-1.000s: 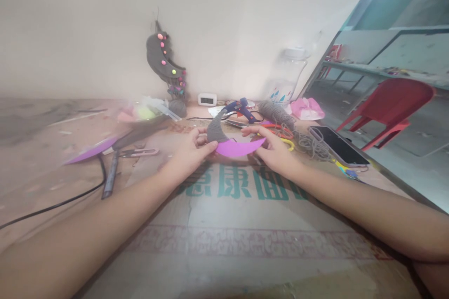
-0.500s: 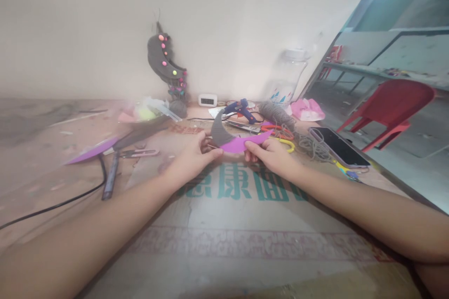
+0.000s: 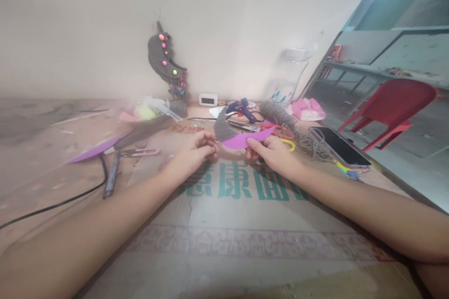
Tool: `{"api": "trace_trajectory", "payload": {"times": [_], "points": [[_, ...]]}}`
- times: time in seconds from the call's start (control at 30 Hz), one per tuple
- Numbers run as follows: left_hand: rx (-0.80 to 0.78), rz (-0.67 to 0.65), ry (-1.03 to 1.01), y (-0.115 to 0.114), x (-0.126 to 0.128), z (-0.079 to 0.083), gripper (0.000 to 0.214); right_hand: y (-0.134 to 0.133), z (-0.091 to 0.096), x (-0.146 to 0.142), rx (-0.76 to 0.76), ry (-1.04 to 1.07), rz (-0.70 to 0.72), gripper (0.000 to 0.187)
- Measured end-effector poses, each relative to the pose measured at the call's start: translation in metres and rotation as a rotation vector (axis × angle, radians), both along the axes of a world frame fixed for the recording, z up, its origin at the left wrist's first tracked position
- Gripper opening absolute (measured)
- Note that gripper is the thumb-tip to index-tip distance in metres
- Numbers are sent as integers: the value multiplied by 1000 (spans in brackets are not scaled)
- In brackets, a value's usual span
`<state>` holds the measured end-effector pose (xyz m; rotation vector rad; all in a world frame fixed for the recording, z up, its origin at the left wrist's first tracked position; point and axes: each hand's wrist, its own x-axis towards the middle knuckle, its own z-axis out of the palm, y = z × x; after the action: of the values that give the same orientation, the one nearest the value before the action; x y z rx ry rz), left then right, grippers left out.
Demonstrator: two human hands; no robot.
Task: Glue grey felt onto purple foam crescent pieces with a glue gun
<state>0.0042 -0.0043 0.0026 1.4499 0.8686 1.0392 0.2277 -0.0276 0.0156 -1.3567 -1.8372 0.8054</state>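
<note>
A purple crescent cutout (image 3: 235,141), its left half wound with grey yarn (image 3: 221,126), is held up over the printed cardboard (image 3: 210,215). My right hand (image 3: 268,152) pinches the purple half between thumb and fingers. Just left of the wound part, my left hand (image 3: 201,147) has its fingers curled and the thumb against them; anything thin between them is too small to make out. Behind the crescent lie a blue glue gun (image 3: 242,110), a skein of grey yarn (image 3: 277,114) and scissors with orange handles (image 3: 280,131).
To the left lie thread snips (image 3: 140,152), a dark marker (image 3: 111,175), a black cable (image 3: 70,203) and another purple piece (image 3: 94,149). A phone (image 3: 340,146) rests at right. Along the wall stand a clear bottle (image 3: 287,77), a small clock (image 3: 208,99) and a hanging crescent decoration (image 3: 157,58).
My left hand has drawn slightly back to the left, off the crescent's edge. The crescent has shifted a little up and right in my right hand.
</note>
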Motion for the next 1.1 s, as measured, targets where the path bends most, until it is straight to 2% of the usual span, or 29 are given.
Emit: {"api": "trace_trajectory", "payload": {"times": [0.23, 0.47, 0.57, 0.63, 0.7, 0.83, 0.93, 1.0, 1.1], "points": [[-26, 102, -33, -1, -2, -1, 10, -1, -2, 1, 10, -14, 9, 49], [1, 40, -28, -3, 2, 4, 34, -4, 0, -3, 35, -17, 7, 43], [25, 58, 56, -4, 1, 5, 32, -5, 1, -5, 93, -50, -10, 36], [65, 62, 107, -3, -1, 5, 33, -7, 2, -5, 183, -107, -16, 29], [110, 76, 149, -4, -3, 5, 37, -8, 1, -5, 286, -150, 46, 21], [156, 128, 225, -7, -4, 10, 45, -10, -1, -3, 424, -211, 252, 24], [137, 150, 207, -8, -5, 13, 46, -11, -4, -3, 478, -244, 341, 22], [74, 178, 179, -8, -4, 14, 48, -13, -4, -3, 495, -229, 314, 18], [22, 184, 127, -7, -4, 13, 44, -15, -2, -4, 493, -183, 160, 10]]}}
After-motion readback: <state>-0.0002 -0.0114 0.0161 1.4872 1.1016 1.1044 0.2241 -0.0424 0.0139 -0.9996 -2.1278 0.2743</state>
